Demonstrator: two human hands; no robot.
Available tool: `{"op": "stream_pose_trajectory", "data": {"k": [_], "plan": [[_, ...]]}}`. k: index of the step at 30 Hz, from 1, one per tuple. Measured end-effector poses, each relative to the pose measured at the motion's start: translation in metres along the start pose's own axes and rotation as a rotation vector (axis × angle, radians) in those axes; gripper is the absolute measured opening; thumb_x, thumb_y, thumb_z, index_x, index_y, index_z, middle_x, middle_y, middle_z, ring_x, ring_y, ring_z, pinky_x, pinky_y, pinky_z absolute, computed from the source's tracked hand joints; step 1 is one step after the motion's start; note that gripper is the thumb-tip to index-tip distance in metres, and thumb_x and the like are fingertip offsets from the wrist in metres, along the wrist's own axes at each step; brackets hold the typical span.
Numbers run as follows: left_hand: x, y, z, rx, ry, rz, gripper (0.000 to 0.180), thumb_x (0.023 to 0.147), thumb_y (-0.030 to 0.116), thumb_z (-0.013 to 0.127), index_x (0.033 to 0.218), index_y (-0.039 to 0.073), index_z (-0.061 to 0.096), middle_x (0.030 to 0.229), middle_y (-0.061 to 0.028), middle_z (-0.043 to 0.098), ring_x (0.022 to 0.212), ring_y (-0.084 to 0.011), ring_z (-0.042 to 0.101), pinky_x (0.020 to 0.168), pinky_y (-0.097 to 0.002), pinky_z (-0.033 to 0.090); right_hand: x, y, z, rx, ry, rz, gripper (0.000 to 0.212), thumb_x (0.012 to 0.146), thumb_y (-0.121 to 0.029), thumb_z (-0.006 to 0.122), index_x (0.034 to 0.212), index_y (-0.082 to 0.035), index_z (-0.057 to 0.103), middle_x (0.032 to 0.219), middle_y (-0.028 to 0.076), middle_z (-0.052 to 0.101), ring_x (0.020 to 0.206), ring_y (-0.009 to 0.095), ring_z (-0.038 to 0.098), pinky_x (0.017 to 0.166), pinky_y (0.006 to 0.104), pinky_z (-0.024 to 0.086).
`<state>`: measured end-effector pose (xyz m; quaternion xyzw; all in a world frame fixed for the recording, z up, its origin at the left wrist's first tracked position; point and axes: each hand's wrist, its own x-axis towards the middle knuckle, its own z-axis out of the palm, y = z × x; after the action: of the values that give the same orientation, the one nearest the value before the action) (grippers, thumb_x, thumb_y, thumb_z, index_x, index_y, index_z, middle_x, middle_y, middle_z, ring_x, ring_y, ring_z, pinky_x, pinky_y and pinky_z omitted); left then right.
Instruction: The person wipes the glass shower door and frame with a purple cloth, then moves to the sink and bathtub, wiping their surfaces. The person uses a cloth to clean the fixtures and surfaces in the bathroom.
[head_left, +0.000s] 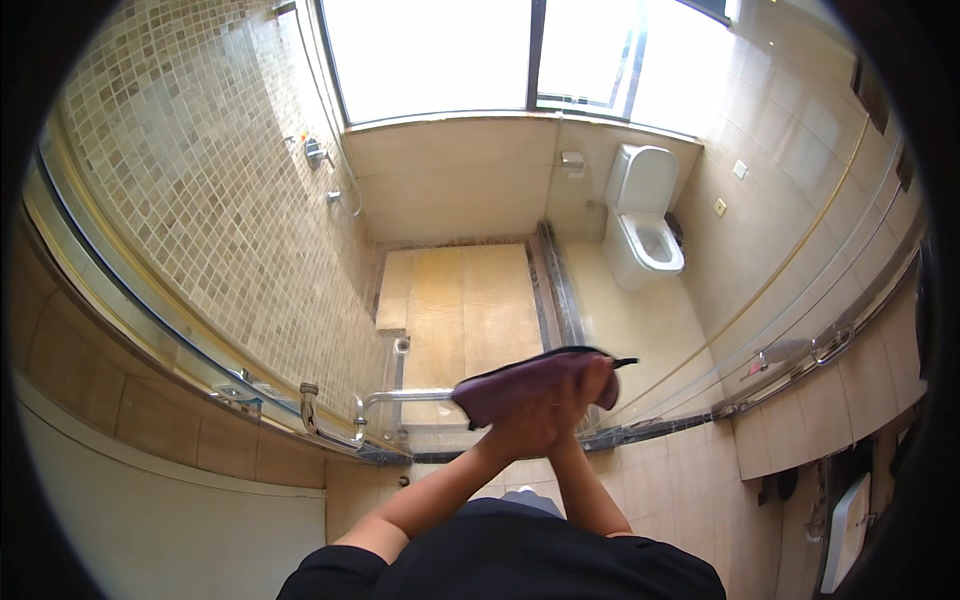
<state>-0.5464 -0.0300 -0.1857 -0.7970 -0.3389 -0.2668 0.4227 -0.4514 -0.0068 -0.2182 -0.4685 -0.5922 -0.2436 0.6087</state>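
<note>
In front of my body, over the shower threshold, I hold a long purple pouch-like thing [510, 385]. Dark trim runs along its upper edge, and a thin dark tab sticks out at its right end. My left hand [525, 425] is closed on its lower side, with the fingers partly hidden. Close beside it, my right hand [583, 395] grips the pouch nearer its right end, fingers pointing up across the purple surface. The two hands overlap, so exactly how each finger lies is hard to see.
A chrome bar handle [405, 396] passes just left of the pouch. Beyond lie the tan shower floor [465, 290] and a dark stone curb [560, 285]. A white toilet [640, 225] with its lid up stands back right. Mosaic tile [215, 170] covers the left wall.
</note>
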Motion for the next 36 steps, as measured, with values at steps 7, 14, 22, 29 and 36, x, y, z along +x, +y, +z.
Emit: {"op": "stream_pose_trajectory", "data": {"k": [7,14,22,29,36], "plan": [[0.043,-0.041,-0.01,0.029,-0.025,0.365,0.053,0.1,0.019,0.038,0.15,0.001,0.037,0.151,-0.014,0.044,0.133,-0.0227,0.049,0.11,-0.0347,0.039,-0.018,-0.026,0.017,0.234,0.023,0.147,0.046,0.103,-0.031,0.039,0.143,-0.012,0.049,0.158,0.006,0.036,0.151,0.026,0.023,0.121,0.0473,0.015],[-0.164,-0.068,0.028,0.29,-0.028,-0.27,0.054,0.104,0.035,0.041,0.149,0.007,0.039,0.148,-0.0208,0.045,0.123,-0.0361,0.055,0.095,-0.0449,0.05,-0.066,-0.115,0.077,0.39,-0.245,-0.206,0.047,0.103,-0.033,0.039,0.142,-0.011,0.051,0.157,0.006,0.038,0.15,0.027,0.024,0.121,0.05,0.016],[-0.291,-0.059,0.045,-0.649,0.035,-1.003,0.075,0.102,0.041,0.042,0.157,-0.002,0.014,0.162,-0.0277,0.011,0.152,-0.0389,-0.003,0.122,-0.0477,0.006,-0.161,-0.153,0.144,0.177,-0.734,-0.824,0.061,0.091,-0.017,0.045,0.151,-0.009,0.039,0.165,0.001,0.023,0.152,0.024,0.018,0.122,0.0432,0.015],[-0.256,0.016,0.064,-0.672,-0.355,-0.693,0.071,0.098,0.045,0.043,0.148,-0.004,0.034,0.153,-0.034,0.027,0.141,-0.0502,0.025,0.117,-0.054,0.019,-0.16,-0.047,0.059,0.212,-0.671,-0.5,0.061,0.087,-0.024,0.053,0.148,-0.017,0.048,0.161,0.002,0.032,0.152,0.022,0.021,0.124,0.0439,0.01],[-0.089,0.083,0.075,-1.141,-0.361,-0.286,0.048,0.09,0.022,0.053,0.134,0.004,0.052,0.125,-0.022,0.06,0.113,-0.0385,0.059,0.099,-0.0455,0.046,-0.141,0.07,-0.055,-0.242,-0.528,0.035,0.047,0.09,-0.023,0.057,0.133,-0.007,0.055,0.151,0.029,0.037,0.143,0.046,0.032,0.117,0.0583,0.023]]}}
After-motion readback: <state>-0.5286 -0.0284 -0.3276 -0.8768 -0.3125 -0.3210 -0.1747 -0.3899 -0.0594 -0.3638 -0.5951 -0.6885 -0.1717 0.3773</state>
